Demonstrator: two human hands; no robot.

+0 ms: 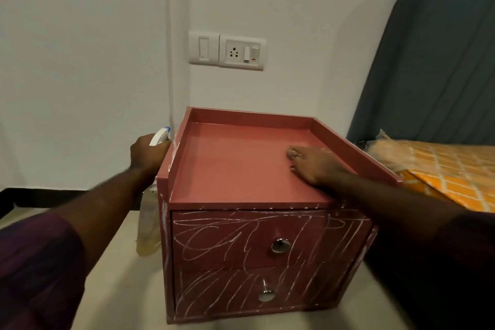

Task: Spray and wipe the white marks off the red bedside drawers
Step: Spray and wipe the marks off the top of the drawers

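Two bare forearms enter from the lower corners, each in a short sleeve ending above the elbow. The left sleeve (pixel 34 262) is dark purple with faint stripes running across the cloth and a loose, folded hem. The right sleeve (pixel 471 254) is of the same dark fabric but lies in deep shadow, its pattern too dim to make out. The left hand (pixel 146 154) shows no jewellery. The right hand (pixel 312 165) carries a ring (pixel 292 154) on one finger, its detail blurred.
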